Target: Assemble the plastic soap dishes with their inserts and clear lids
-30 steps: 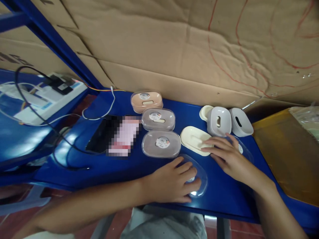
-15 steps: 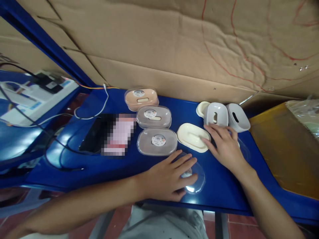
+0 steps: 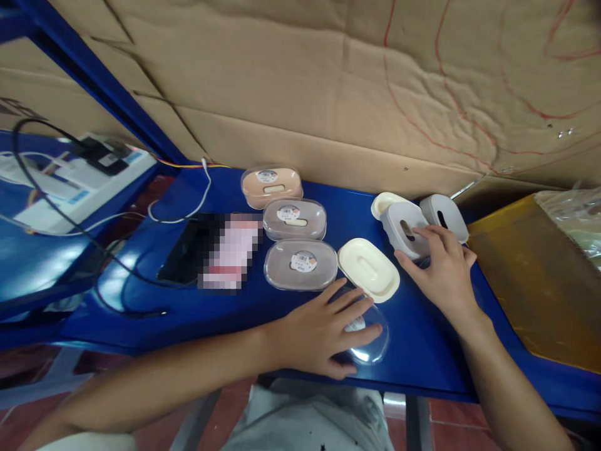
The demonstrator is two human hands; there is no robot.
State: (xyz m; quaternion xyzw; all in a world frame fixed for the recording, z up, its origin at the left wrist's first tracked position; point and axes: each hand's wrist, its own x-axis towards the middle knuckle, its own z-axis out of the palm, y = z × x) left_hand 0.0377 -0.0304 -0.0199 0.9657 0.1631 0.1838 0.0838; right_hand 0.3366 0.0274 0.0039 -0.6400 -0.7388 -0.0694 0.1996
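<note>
My left hand (image 3: 328, 332) lies with fingers spread over a clear plastic lid (image 3: 373, 341) with a round label, near the table's front edge. My right hand (image 3: 444, 269) is closed on a light grey slotted soap box (image 3: 397, 235), thumb at the near side and fingertips by the slot. That box sits tilted, partly over a cream piece (image 3: 387, 202). Between my hands is a cream oval tray (image 3: 369, 269) with a raised middle. Another grey slotted box (image 3: 446, 216) stands behind my right fingers.
On the left stand two lidded grey soap boxes (image 3: 300, 264) and a lidded peach one (image 3: 272, 188). Beside them lies a phone (image 3: 181, 250), partly blurred out. Cables run to a power strip (image 3: 94, 188). A brown-yellow box (image 3: 539, 282) is at right, a cardboard wall (image 3: 305, 81) behind.
My right hand has left the cream tray and closed on the grey slotted box, which is now turned and tilted. The cream tray has rotated slightly. My left hand stays over the lid.
</note>
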